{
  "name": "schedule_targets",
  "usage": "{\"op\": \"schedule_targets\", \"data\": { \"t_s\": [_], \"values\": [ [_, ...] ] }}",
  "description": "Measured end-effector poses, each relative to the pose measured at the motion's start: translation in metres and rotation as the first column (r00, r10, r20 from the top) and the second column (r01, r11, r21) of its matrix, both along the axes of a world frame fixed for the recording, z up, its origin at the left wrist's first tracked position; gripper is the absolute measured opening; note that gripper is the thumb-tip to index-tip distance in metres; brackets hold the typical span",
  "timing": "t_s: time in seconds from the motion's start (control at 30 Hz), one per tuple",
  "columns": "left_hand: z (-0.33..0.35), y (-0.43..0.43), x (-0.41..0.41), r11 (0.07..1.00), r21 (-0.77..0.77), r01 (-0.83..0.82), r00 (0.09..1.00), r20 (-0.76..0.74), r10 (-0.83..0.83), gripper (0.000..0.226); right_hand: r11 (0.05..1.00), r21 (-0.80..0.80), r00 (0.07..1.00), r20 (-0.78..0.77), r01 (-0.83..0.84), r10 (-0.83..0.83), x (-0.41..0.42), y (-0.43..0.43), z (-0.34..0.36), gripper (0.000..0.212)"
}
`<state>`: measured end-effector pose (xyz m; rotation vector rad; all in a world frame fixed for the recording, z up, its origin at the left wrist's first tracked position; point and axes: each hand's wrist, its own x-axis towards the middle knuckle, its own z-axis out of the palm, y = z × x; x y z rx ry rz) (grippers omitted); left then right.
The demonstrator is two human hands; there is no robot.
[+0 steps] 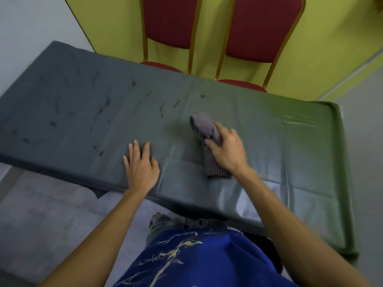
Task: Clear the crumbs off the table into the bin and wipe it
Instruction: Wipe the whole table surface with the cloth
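A grey-green cloth covers the table (279, 146). My right hand (228, 150) grips a grey-purple ribbed cloth (205, 125) and presses it on the table's middle. One end of the cloth sticks out beyond my fingers, the other lies under my wrist. My left hand (141, 164) rests flat with fingers spread near the front edge, holding nothing. Several dark crumbs and smears (103, 108) lie scattered over the left half of the table. No bin is in view.
Two red padded chairs with gold frames (257, 32) stand tucked against the table's far side, in front of a yellow-green wall. Grey tiled floor (41, 220) lies to the left and below the table's front edge.
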<state>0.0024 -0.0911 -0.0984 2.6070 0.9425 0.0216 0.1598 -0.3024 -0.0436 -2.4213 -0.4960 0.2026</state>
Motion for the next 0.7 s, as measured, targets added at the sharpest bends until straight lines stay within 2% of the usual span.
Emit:
{"op": "schedule_targets", "data": {
  "t_s": [0.03, 0.1, 0.2, 0.37, 0.47, 0.53, 0.7],
  "values": [
    [0.002, -0.01, 0.005, 0.998, -0.022, -0.054, 0.999, 0.003, 0.054, 0.057, 0.996, -0.02, 0.995, 0.035, -0.092, 0.092, -0.018, 0.012, 0.0, 0.066],
    [0.002, -0.028, 0.009, 0.993, -0.034, -0.116, 0.993, 0.015, 0.117, 0.064, 0.953, -0.18, 0.96, 0.099, -0.243, 0.263, -0.056, 0.031, -0.005, 0.073],
    [-0.007, -0.042, 0.004, 0.991, 0.016, -0.132, 0.991, 0.019, 0.132, 0.076, 0.858, -0.358, 0.883, 0.151, -0.37, 0.444, -0.089, 0.04, -0.02, 0.076],
    [-0.013, -0.043, 0.0, 0.988, 0.108, -0.11, 0.994, 0.017, 0.109, 0.076, 0.817, -0.398, 0.802, 0.263, -0.416, 0.536, -0.056, 0.027, -0.032, 0.054],
    [-0.013, -0.044, 0.002, 0.983, 0.141, -0.12, 0.993, 0.014, 0.119, 0.069, 0.777, -0.43, 0.764, 0.255, -0.459, 0.593, -0.021, 0.022, -0.03, 0.053],
    [-0.013, -0.043, 0.003, 0.981, 0.134, -0.137, 0.991, 0.012, 0.137, 0.065, 0.764, -0.461, 0.767, 0.236, -0.452, 0.596, 0.013, 0.017, -0.028, 0.056],
    [-0.016, -0.043, 0.002, 0.975, 0.168, -0.144, 0.989, 0.031, 0.141, 0.064, 0.774, -0.536, 0.846, 0.19, -0.337, 0.499, 0.103, 0.004, -0.021, 0.058]
  ]
}}
